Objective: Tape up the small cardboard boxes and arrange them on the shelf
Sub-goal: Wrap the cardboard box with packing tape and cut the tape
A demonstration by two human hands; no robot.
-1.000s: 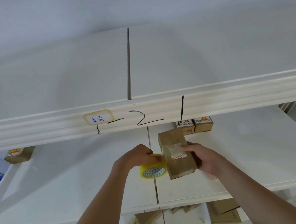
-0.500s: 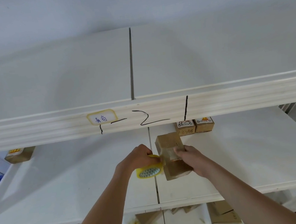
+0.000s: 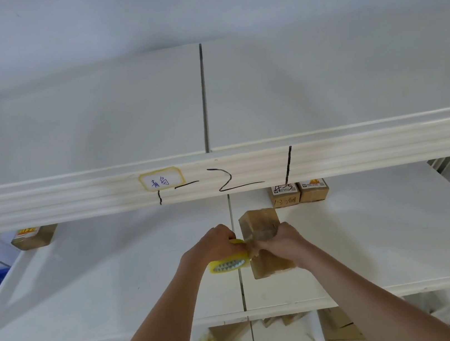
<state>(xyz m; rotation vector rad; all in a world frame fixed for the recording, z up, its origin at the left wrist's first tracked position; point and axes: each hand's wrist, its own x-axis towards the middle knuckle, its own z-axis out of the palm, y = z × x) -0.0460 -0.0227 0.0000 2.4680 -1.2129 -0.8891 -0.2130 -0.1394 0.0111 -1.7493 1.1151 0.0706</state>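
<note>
Compared with a second ago, the right hand [image 3: 282, 242] is lying over the top of the small cardboard box [image 3: 263, 242] instead of cupping its right side, and the tape roll [image 3: 229, 261] is sitting tighter against the box's left face. Right fingers are curling over the box's clear-taped middle, gripping it above the white shelf [image 3: 376, 250], just right of the shelf's centre seam. Left hand [image 3: 216, 244] is gripping the yellow roll from above, its fingers wrapping the rim, the roll touching the box. Two labelled boxes [image 3: 298, 193] are standing side by side at the back of the shelf; another box [image 3: 33, 237] is lying far left.
</note>
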